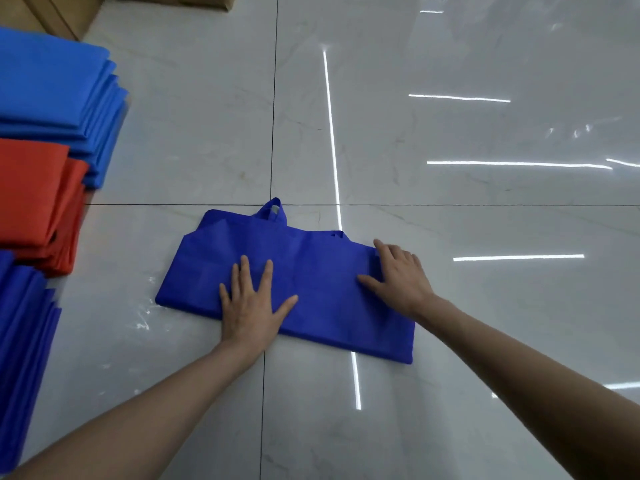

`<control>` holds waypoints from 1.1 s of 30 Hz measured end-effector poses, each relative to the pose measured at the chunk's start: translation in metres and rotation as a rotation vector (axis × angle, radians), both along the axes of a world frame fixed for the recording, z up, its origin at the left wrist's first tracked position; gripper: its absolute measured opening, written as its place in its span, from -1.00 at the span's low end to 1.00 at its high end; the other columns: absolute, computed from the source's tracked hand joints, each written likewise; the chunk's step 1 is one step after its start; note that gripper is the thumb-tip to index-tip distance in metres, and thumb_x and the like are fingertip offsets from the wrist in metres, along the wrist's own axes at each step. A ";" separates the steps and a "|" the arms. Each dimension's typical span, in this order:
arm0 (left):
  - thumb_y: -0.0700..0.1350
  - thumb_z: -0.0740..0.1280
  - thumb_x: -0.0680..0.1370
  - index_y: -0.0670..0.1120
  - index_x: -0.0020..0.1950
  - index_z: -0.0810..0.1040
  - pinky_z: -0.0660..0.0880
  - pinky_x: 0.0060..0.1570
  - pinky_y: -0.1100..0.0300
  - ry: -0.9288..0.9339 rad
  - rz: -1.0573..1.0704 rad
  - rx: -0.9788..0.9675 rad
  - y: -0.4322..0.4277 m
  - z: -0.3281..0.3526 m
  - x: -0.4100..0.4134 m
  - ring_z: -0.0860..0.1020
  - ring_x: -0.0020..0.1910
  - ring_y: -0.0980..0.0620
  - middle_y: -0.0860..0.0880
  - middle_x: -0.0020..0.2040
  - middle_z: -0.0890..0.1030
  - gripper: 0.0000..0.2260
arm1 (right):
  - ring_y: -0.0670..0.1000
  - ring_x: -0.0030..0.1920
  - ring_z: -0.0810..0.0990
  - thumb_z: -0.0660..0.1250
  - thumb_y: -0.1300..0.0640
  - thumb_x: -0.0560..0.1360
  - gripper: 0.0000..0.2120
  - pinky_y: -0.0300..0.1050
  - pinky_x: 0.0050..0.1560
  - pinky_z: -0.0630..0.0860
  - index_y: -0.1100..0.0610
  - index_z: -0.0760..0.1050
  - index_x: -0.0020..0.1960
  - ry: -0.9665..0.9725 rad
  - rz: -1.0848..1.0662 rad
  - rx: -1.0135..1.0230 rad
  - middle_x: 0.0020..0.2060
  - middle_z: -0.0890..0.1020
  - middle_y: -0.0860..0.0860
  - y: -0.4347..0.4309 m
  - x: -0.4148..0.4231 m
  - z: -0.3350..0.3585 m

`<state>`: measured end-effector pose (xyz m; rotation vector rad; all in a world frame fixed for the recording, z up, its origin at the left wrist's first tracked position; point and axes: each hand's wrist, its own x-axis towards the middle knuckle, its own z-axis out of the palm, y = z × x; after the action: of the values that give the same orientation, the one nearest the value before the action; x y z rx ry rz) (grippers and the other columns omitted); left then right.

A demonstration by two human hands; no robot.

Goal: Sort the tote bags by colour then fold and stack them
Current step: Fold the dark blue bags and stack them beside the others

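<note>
A dark blue tote bag (322, 271) lies folded flat on the glossy tiled floor, one handle loop sticking out at its far edge. My left hand (251, 301) presses flat on its near left part, fingers spread. My right hand (398, 275) rests flat over the bag's right edge, fingers straight. At the left edge are three stacks of folded bags: light blue (59, 95) farthest, orange-red (38, 206) in the middle, dark blue (24, 337) nearest.
Cardboard boxes (52, 12) stand at the far left corner behind the stacks, and another box (194, 0) at the top. Pale marble floor tiles (485, 202) with dark grout lines and bright light reflections stretch to the right.
</note>
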<state>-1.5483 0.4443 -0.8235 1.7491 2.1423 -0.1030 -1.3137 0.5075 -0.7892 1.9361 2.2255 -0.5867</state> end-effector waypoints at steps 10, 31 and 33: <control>0.20 0.01 0.60 0.01 0.55 -0.09 -0.13 0.45 -0.11 -0.014 0.025 0.083 -0.002 -0.001 -0.006 -0.16 0.52 -0.13 -0.17 0.54 -0.16 -0.41 | 0.08 -0.17 0.52 0.17 -0.12 0.57 -0.71 -0.09 -0.27 0.36 0.08 0.19 0.01 0.162 -0.044 -0.214 -0.13 0.53 0.02 -0.081 -0.039 0.009; 0.28 -0.01 0.55 -0.02 0.53 -0.26 -0.24 0.43 -0.11 -0.067 -0.045 -0.020 -0.020 -0.010 -0.014 -0.29 0.50 -0.09 -0.12 0.52 -0.32 -0.29 | 0.00 -0.23 0.52 0.30 0.38 0.49 -0.77 -0.15 -0.24 0.47 0.10 0.33 -0.04 1.350 -1.025 -0.432 -0.19 0.55 0.08 -0.056 -0.066 0.002; 0.28 0.00 0.55 -0.02 0.53 -0.25 -0.23 0.43 -0.12 -0.061 -0.043 -0.015 -0.020 -0.010 -0.014 -0.28 0.50 -0.10 -0.13 0.52 -0.31 -0.29 | 0.03 -0.12 0.54 0.28 0.42 0.47 -0.70 -0.17 -0.20 0.51 0.10 0.34 0.06 1.348 -1.034 -0.322 -0.04 0.54 0.10 -0.056 -0.061 0.004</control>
<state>-1.5619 0.4242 -0.8338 1.7671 2.0568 -0.0755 -1.3751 0.4514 -0.7856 2.6940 0.8532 -2.7562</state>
